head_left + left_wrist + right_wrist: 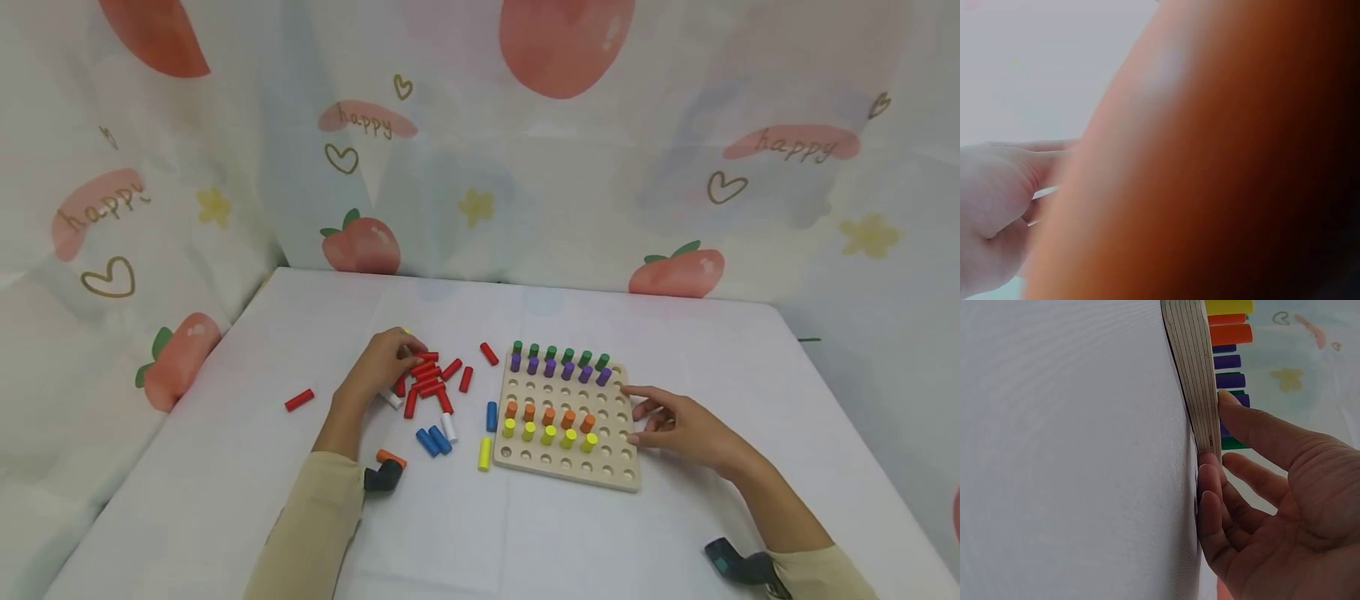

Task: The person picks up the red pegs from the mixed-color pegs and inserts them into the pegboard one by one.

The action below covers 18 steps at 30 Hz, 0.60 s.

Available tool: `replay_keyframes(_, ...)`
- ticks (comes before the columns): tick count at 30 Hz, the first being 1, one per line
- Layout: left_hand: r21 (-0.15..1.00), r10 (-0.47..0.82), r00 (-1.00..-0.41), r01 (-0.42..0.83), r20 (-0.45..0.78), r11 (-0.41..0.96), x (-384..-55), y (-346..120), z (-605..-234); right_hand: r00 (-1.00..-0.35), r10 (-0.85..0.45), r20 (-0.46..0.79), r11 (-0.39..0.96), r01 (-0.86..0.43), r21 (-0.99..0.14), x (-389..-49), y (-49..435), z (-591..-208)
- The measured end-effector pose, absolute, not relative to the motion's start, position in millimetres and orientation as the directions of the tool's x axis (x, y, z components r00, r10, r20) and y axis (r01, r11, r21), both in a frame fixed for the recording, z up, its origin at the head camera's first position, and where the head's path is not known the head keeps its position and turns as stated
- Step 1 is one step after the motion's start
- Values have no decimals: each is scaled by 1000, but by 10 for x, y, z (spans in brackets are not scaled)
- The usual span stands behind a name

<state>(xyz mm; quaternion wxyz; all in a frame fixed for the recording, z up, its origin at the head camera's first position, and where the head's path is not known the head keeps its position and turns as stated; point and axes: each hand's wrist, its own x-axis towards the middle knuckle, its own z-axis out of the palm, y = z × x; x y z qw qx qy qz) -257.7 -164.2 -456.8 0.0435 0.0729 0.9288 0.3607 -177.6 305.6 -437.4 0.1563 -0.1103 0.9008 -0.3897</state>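
My left hand (pixel 381 364) reaches into a loose pile of red pegs (pixel 427 372), fingertips at its near-left side. The forearm blocks most of the left wrist view, so whether the fingers pinch a peg is hidden. A white peg (pixel 391 399) lies under that hand. My right hand (pixel 693 427) holds the right edge of a wooden pegboard (pixel 562 472), its thumb (pixel 1254 422) on the top edge and curled fingers (pixel 1210 512) against the side. Standing in the board are rows of green pegs (pixel 551 353), purple pegs (pixel 551 368), orange pegs (pixel 549 416) and yellow pegs (pixel 549 436).
Blue pegs (pixel 432 441), a white peg (pixel 448 427) and a yellow peg (pixel 484 454) lie left of the board. One red peg (pixel 299 400) sits far left; an orange peg (pixel 392 457) lies by the left wrist. A printed cloth (pixel 525 192) backs the white table (pixel 420 542).
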Motion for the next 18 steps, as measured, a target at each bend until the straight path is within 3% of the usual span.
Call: replay_keyframes(18, 726, 118, -993, 102, 29, 680, -2599, -1729, -4630, -923, -328, -202, 673, -78, -736, -1786, 3048, -4370)
